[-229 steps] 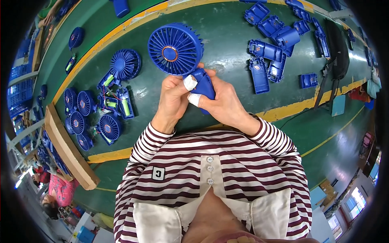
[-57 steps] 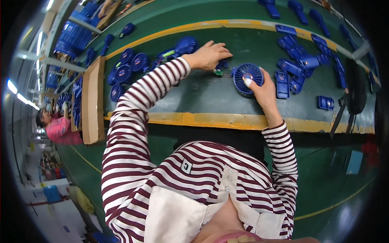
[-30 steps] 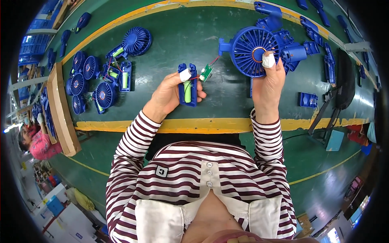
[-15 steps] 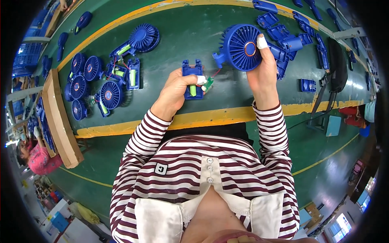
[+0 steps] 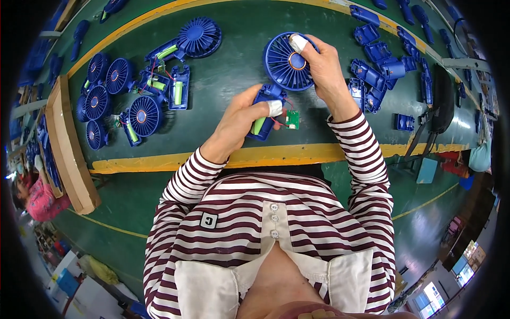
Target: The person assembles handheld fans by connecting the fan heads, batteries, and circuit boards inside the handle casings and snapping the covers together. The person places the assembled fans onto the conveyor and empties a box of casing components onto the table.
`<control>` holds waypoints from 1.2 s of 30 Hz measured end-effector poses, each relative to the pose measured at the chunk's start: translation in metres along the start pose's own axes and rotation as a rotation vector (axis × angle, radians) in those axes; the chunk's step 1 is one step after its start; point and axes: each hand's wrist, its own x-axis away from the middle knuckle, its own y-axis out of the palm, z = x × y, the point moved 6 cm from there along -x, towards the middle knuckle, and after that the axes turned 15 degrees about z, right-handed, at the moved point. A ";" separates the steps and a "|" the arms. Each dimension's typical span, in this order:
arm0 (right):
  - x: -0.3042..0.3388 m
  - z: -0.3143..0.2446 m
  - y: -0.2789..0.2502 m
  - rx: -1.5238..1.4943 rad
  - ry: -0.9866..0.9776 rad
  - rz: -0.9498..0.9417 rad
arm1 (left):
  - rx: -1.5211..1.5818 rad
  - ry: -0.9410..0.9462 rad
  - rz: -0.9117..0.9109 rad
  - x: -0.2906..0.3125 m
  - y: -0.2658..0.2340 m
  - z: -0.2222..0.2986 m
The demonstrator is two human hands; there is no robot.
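My left hand (image 5: 240, 118) is closed on a blue handle half (image 5: 267, 94) that carries a light-green battery cell (image 5: 258, 125). Its thumb has a white wrap and lies across the shell. A small green circuit board (image 5: 292, 119) dangles on thin wires at the shell's right side. My right hand (image 5: 326, 69) grips the rim of a round blue fan head (image 5: 288, 61), its white-wrapped thumb on the front grille. The fan head's lower end is close against the top of the handle half; whether the two are joined cannot be made out.
Several fan heads with open battery handles (image 5: 141, 116) lie at left on the green table (image 5: 212, 80). Several blue shell parts (image 5: 380, 69) are heaped at right, near a black bag (image 5: 443, 101). A cardboard tray (image 5: 68, 151) stands at the left edge. Another person (image 5: 42, 199) is at far left.
My right hand has brought the fan head leftward to the handle half. My left hand has moved slightly right and tilted the shell. The circuit board now hangs further right.
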 end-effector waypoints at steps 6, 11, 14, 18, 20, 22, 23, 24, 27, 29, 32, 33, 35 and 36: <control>-0.012 0.005 0.000 0.017 -0.002 -0.035 | -0.193 0.136 0.033 -0.024 0.008 0.007; -0.026 0.003 -0.001 0.109 -0.243 0.000 | -0.133 0.141 0.122 -0.031 0.008 0.003; -0.007 -0.008 -0.021 0.267 -0.737 0.165 | 0.075 0.002 0.225 -0.038 -0.003 0.002; 0.064 -0.004 -0.036 0.563 -1.213 0.142 | 0.202 -0.047 0.265 -0.046 -0.007 0.006; 0.080 0.002 -0.028 0.529 -1.185 0.134 | 0.221 -0.076 0.217 -0.045 0.000 0.002; 0.079 0.000 -0.016 0.481 -1.198 0.159 | 0.197 -0.063 0.248 -0.046 0.002 -0.003; 0.077 -0.001 -0.011 0.470 -1.213 0.157 | 0.179 -0.038 0.294 -0.048 -0.001 -0.005; 0.074 -0.004 -0.007 0.450 -1.218 0.139 | 0.149 -0.047 0.292 -0.048 -0.002 -0.006; 0.067 -0.009 0.000 0.429 -1.225 0.081 | 0.038 -0.061 0.324 -0.042 0.006 -0.009; 0.064 -0.015 0.004 0.450 -1.230 0.017 | 0.010 -0.084 0.297 -0.039 0.005 -0.012; 0.059 -0.021 0.010 0.499 -1.179 -0.171 | 0.066 -0.184 0.206 -0.038 0.001 -0.016; 0.055 -0.022 0.010 0.478 -1.130 -0.223 | 0.072 -0.247 0.125 -0.037 0.003 -0.020; 0.053 -0.027 0.010 0.469 -1.116 -0.225 | 0.076 -0.286 0.112 -0.034 0.002 -0.018; 0.052 -0.028 0.010 0.463 -1.100 -0.223 | 0.094 -0.290 0.094 -0.034 0.003 -0.017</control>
